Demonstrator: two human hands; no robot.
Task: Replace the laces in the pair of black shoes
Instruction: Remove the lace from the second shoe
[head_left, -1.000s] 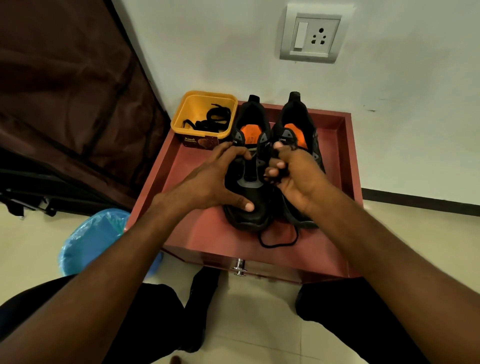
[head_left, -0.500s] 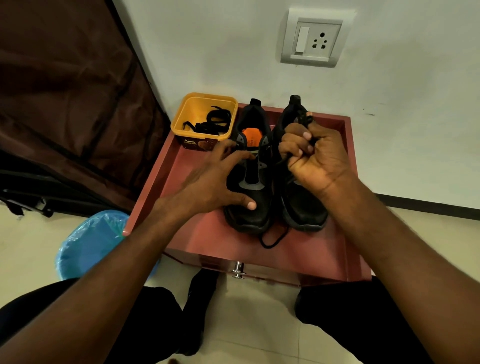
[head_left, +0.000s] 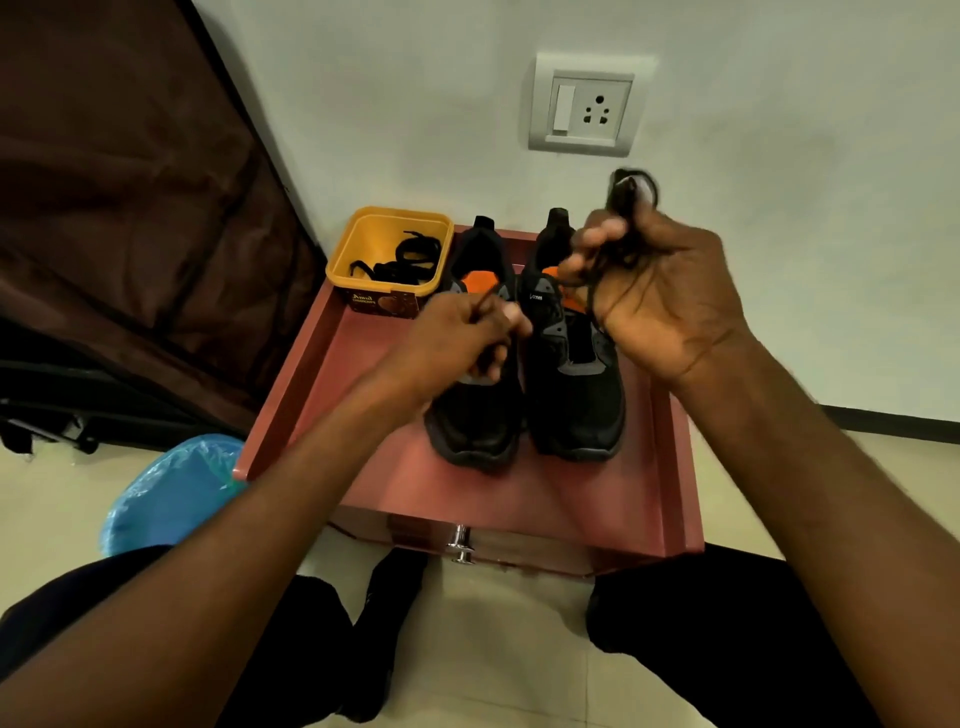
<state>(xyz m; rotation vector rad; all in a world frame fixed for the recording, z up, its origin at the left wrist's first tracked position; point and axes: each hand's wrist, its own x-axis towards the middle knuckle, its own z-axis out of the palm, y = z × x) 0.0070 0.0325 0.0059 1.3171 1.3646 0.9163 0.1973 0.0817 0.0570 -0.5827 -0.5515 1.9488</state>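
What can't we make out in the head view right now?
- Lace bunched in right hand: motion-blurred, ends unreadable.
- Left shoe eyelets: covered by left hand.
- Tub label: too small.
- Drawer front: cut off by table edge.

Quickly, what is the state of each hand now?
Left hand: closed, pinching a black lace.
Right hand: closed around a bunched black lace.

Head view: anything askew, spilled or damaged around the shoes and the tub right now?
Nothing stands out. Both black shoes stand side by side, upright on the red tray. The yellow tub sits upright at the tray's back left corner with black laces inside. The right hand and left hand each grip a black lace, motion-blurred.
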